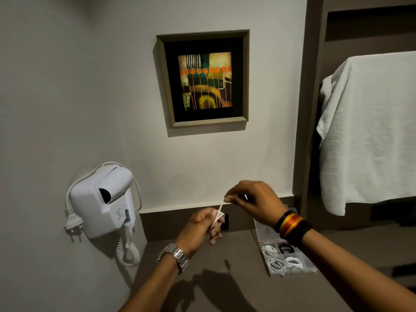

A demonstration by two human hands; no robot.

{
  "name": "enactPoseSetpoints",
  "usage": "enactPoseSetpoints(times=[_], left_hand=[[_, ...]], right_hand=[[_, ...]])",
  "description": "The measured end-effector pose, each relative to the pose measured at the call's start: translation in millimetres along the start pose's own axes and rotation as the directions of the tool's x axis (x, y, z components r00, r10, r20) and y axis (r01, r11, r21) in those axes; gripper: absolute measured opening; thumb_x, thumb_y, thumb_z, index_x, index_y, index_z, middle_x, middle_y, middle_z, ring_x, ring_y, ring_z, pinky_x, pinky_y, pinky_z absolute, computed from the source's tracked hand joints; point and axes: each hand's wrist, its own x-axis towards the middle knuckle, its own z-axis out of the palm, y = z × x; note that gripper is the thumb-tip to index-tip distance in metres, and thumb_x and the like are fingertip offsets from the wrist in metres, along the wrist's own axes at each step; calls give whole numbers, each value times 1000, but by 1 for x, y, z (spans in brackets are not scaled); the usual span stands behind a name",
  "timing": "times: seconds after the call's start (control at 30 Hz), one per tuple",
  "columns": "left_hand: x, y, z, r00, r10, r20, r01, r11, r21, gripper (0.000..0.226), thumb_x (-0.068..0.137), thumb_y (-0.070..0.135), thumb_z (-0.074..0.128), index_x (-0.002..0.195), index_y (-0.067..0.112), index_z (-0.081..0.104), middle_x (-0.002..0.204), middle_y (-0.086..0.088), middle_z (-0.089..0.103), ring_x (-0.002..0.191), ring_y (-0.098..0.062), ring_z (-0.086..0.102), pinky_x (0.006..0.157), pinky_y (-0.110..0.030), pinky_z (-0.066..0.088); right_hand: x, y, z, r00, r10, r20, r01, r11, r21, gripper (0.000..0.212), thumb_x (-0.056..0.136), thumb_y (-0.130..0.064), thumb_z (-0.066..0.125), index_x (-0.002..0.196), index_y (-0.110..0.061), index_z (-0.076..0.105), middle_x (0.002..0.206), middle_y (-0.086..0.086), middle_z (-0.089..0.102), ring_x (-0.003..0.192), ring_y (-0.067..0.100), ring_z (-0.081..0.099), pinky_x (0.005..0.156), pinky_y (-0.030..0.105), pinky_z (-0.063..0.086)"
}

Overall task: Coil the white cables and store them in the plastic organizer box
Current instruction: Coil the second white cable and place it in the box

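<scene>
A thin white cable (219,210) runs between both hands above the brown counter. My left hand (203,226) is closed around its wound loops, which wrap over the fingers. My right hand (252,200), higher and to the right, pinches the cable's free end. The clear plastic organizer box (310,269) lies open on the counter under my right wrist, its lid tilted back toward the wall. Its compartments hold coiled white cables (278,264) and one coiled black cable (286,247).
A white wall-mounted hair dryer (105,201) with a curly cord and dangling plug hangs at the left. A framed picture (204,78) is on the wall above. A white towel (369,131) drapes at the right. The brown counter (225,289) spreads below the hands.
</scene>
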Motion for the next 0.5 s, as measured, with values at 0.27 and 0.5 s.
enactPoseSetpoints(times=[0.27,0.5], left_hand=[[13,28,-2,979,-28,-202,-121,716,-688,30,103,25,45,92,2,60,72,-9,70,71,-23,71,79,-34,57],[5,2,-13,949,80,-306,-15,978,207,29,107,28,39,100,6,57,91,4,79,93,-8,71,83,-23,47]], right_hand=[[-37,-7,56,931,227,287,-281,945,166,29,102,-40,54,101,-21,76,77,-1,69,69,6,62,73,40,56],[-48,-31,37,945,11,328,24,994,-102,29,100,-49,50,103,-28,71,91,-7,70,77,11,65,72,37,58]])
